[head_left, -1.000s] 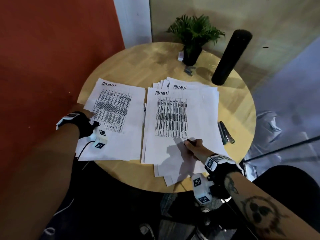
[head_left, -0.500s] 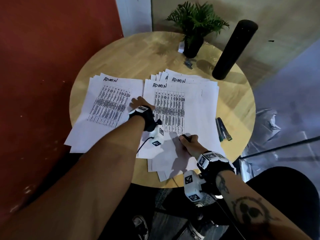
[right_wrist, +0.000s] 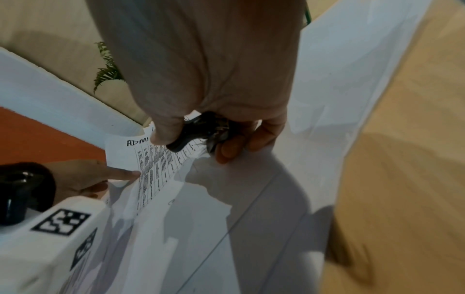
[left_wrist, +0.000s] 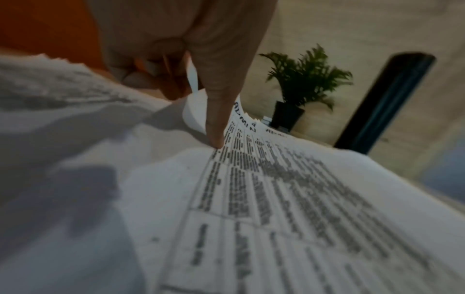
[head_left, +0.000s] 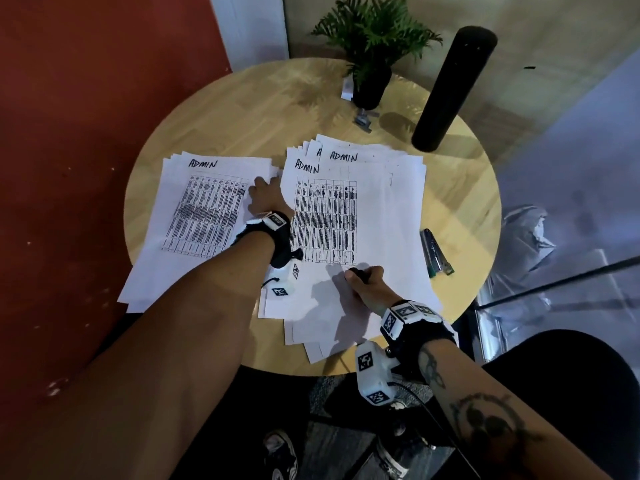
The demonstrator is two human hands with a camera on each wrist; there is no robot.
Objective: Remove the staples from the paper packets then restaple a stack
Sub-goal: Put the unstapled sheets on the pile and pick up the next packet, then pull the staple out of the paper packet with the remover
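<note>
Two piles of printed "ADMIN" sheets lie on the round wooden table [head_left: 221, 119]: a left stack [head_left: 204, 216] and a fanned right stack [head_left: 377, 216]. My left hand [head_left: 265, 190] is at the right stack's left edge. In the left wrist view its thumb [left_wrist: 216, 119] presses on the top sheet [left_wrist: 289, 199] while the curled fingers hold that sheet's raised edge. My right hand [head_left: 362, 277] rests on the right stack's near part and grips a black staple remover [right_wrist: 193, 131]. A green and silver stapler [head_left: 436, 252] lies to the right of the papers.
A potted plant [head_left: 372, 43] and a tall black cylinder [head_left: 450, 88] stand at the table's far side, with a small metal item [head_left: 363, 117] beside the pot. A red wall is on the left, and a glass panel on the right.
My left hand left the left stack and moved right to the left edge of the right stack, taking hold of the top sheet's edge. The right hand has stayed in place.
</note>
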